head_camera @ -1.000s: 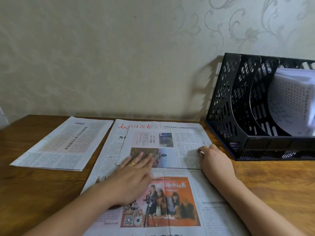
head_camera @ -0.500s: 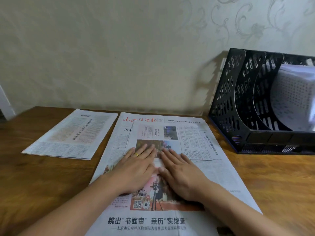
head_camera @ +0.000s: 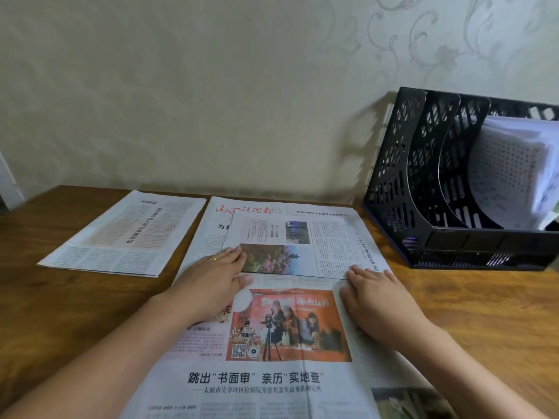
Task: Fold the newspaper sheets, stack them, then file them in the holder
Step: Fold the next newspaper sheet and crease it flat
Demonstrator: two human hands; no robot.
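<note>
Nearest, an unfolded newspaper sheet (head_camera: 272,379) lies on the wooden table (head_camera: 484,313). Left hand (head_camera: 211,282) and right hand (head_camera: 375,294), fingers straight, press flat on a folded sheet (head_camera: 302,246) atop it. Left, another folded sheet (head_camera: 127,234). Far right, a black holder (head_camera: 417,189): its rightmost slot contains white papers (head_camera: 514,173).
</note>
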